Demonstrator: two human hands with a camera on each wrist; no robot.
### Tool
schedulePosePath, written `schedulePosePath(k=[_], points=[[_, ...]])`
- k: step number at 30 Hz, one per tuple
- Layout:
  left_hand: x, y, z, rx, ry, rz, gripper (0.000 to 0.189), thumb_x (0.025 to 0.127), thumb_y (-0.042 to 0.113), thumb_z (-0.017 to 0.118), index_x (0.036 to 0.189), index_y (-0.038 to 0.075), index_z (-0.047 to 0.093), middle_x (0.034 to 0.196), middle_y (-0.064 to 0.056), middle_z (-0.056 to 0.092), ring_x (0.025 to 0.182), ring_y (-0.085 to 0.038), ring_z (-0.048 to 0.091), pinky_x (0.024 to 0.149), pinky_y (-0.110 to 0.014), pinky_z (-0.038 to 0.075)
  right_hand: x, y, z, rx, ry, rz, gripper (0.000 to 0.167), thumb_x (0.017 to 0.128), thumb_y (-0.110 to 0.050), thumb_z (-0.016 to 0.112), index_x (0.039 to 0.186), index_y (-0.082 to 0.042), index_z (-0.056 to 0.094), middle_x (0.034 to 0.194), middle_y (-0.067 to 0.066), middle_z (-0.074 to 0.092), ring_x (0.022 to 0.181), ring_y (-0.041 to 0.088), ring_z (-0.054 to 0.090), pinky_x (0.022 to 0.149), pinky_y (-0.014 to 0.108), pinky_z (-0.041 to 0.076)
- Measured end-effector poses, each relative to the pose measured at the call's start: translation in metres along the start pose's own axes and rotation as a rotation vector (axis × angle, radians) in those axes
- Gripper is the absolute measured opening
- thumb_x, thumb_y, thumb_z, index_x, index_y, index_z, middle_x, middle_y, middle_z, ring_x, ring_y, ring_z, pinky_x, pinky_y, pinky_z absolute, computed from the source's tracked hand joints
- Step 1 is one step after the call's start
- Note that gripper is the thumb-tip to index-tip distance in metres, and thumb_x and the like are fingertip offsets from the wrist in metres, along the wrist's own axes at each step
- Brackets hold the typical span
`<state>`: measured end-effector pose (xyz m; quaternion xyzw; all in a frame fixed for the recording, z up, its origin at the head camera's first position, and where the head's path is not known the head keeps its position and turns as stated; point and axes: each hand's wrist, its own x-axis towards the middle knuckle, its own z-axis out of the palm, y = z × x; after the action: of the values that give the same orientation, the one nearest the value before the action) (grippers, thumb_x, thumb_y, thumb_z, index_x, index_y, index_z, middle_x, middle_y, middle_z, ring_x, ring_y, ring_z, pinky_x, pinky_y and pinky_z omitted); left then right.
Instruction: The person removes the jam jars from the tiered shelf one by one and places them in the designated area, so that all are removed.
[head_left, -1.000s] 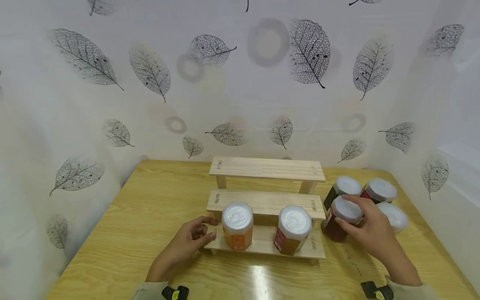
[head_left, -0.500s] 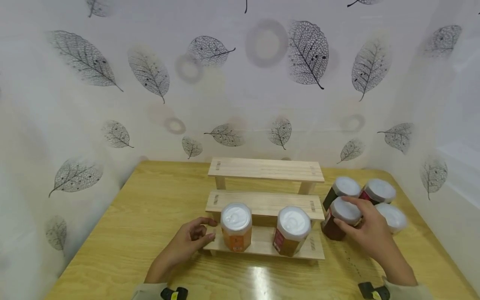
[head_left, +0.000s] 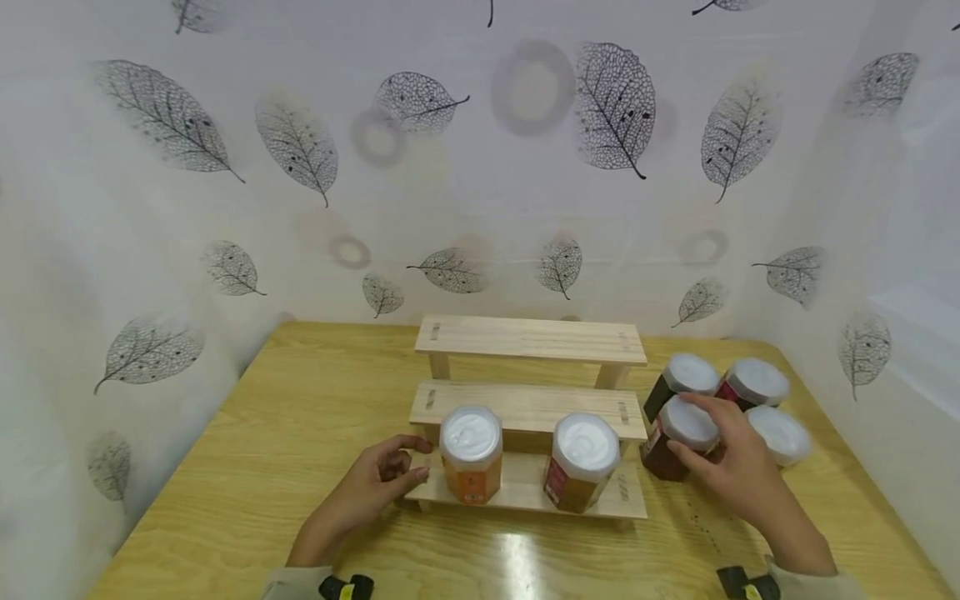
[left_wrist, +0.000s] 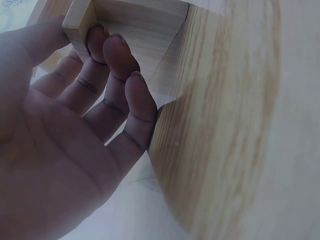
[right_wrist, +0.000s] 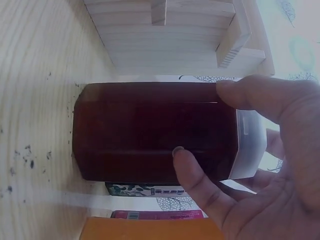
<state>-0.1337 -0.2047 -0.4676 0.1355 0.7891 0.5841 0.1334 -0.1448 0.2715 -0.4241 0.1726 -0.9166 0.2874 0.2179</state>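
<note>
My right hand (head_left: 738, 467) holds a dark red-brown jar (head_left: 667, 454) around its upper part, just under the white lid. The jar (right_wrist: 155, 132) stands upright on the table in the right wrist view, with thumb and fingers on its sides. At the left end of a three-tier wooden rack (head_left: 525, 408), my left hand (head_left: 375, 479) grips the lowest board; the curled fingers (left_wrist: 120, 57) lie against the wood in the left wrist view. An orange-labelled jar (head_left: 472, 458) and an amber jar with a red label (head_left: 581, 467) stand on the lowest tier.
Behind the held jar stand a dark jar (head_left: 686, 379), a jar with a red label (head_left: 753, 383) and another white-lidded jar (head_left: 780, 433). A leaf-patterned curtain (head_left: 480, 167) borders the wooden table (head_left: 300, 400). Small dark specks (head_left: 701, 521) mark the tabletop.
The view has shifted very slightly. Both hands keep their hold, and the jars and rack stay where they were.
</note>
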Motion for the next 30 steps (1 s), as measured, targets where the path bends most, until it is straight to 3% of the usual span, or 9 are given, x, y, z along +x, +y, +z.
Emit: schedulePosePath(k=[3, 8, 14, 19, 21, 24, 26, 28, 30], points=[[-0.001, 0.001, 0.0, -0.006, -0.006, -0.004, 0.036, 0.09, 0.029, 0.065, 0.122, 0.014, 0.056, 0.079, -0.008, 0.055, 0.062, -0.01, 0.049, 0.055, -0.027, 0.047, -0.002, -0.002, -0.001, 0.014, -0.006, 0.004, 0.064, 0.072, -0.005, 0.081, 0.129, -0.007, 0.052, 0.122, 0.018, 0.048, 0.093, 0.018, 0.044, 0.053, 0.025, 0.044], [-0.001, 0.003, 0.0, -0.015, -0.01, -0.007, 0.037, 0.09, 0.028, 0.065, 0.123, 0.013, 0.055, 0.08, -0.01, 0.055, 0.062, -0.011, 0.05, 0.055, -0.027, 0.047, -0.002, -0.009, -0.006, 0.054, 0.071, -0.04, 0.056, 0.072, 0.002, 0.078, 0.124, -0.003, 0.057, 0.13, 0.022, 0.045, 0.102, 0.012, 0.044, 0.057, 0.017, 0.039], [-0.001, 0.002, 0.0, -0.013, -0.003, -0.003, 0.036, 0.091, 0.026, 0.065, 0.123, 0.014, 0.055, 0.08, -0.01, 0.054, 0.062, -0.011, 0.049, 0.055, -0.026, 0.046, 0.0, -0.023, -0.016, 0.105, 0.125, -0.088, 0.057, 0.07, 0.011, 0.075, 0.123, 0.0, 0.058, 0.14, 0.023, 0.038, 0.074, -0.001, 0.049, 0.059, 0.012, 0.04], [-0.001, 0.002, 0.0, -0.003, -0.005, -0.006, 0.036, 0.09, 0.027, 0.065, 0.123, 0.014, 0.056, 0.079, -0.01, 0.054, 0.062, -0.011, 0.049, 0.055, -0.026, 0.046, -0.001, -0.035, -0.018, 0.154, 0.117, -0.114, 0.061, 0.069, 0.015, 0.075, 0.125, 0.0, 0.057, 0.143, 0.016, 0.036, 0.075, 0.001, 0.054, 0.063, 0.01, 0.045], [0.0, 0.002, 0.0, -0.008, -0.005, -0.007, 0.036, 0.09, 0.027, 0.065, 0.123, 0.014, 0.056, 0.079, -0.01, 0.054, 0.062, -0.011, 0.049, 0.055, -0.026, 0.046, -0.002, -0.04, -0.016, 0.181, 0.115, -0.141, 0.062, 0.069, 0.016, 0.074, 0.126, 0.0, 0.056, 0.143, 0.015, 0.036, 0.088, 0.003, 0.055, 0.063, 0.01, 0.045], [0.0, 0.002, 0.0, -0.009, -0.003, -0.01, 0.037, 0.09, 0.027, 0.066, 0.123, 0.015, 0.056, 0.079, -0.01, 0.054, 0.062, -0.011, 0.049, 0.054, -0.026, 0.046, -0.002, -0.046, -0.012, 0.222, 0.122, -0.193, 0.06, 0.071, 0.012, 0.074, 0.127, 0.001, 0.055, 0.141, 0.018, 0.039, 0.08, 0.004, 0.055, 0.06, 0.013, 0.044], [0.0, 0.002, 0.0, -0.009, 0.0, -0.012, 0.036, 0.09, 0.027, 0.066, 0.123, 0.015, 0.056, 0.079, -0.01, 0.054, 0.062, -0.011, 0.049, 0.054, -0.026, 0.046, -0.002, -0.052, -0.007, 0.274, 0.132, -0.233, 0.057, 0.074, 0.008, 0.075, 0.127, 0.003, 0.054, 0.137, 0.021, 0.042, 0.086, 0.006, 0.055, 0.057, 0.013, 0.043], [0.0, 0.002, 0.001, -0.002, 0.004, -0.014, 0.036, 0.09, 0.027, 0.066, 0.123, 0.015, 0.056, 0.079, -0.01, 0.054, 0.062, -0.011, 0.049, 0.054, -0.026, 0.046, -0.002, -0.062, -0.003, 0.325, 0.138, -0.27, 0.055, 0.077, 0.002, 0.075, 0.127, 0.007, 0.052, 0.132, 0.023, 0.045, 0.08, 0.005, 0.054, 0.055, 0.015, 0.042], [0.0, 0.003, 0.001, 0.003, 0.005, -0.014, 0.036, 0.09, 0.028, 0.066, 0.122, 0.015, 0.056, 0.079, -0.01, 0.054, 0.062, -0.011, 0.049, 0.054, -0.025, 0.045, -0.002, -0.074, 0.0, 0.378, 0.128, -0.298, 0.055, 0.079, -0.001, 0.075, 0.127, 0.009, 0.05, 0.126, 0.023, 0.048, 0.087, 0.007, 0.052, 0.054, 0.017, 0.041]])
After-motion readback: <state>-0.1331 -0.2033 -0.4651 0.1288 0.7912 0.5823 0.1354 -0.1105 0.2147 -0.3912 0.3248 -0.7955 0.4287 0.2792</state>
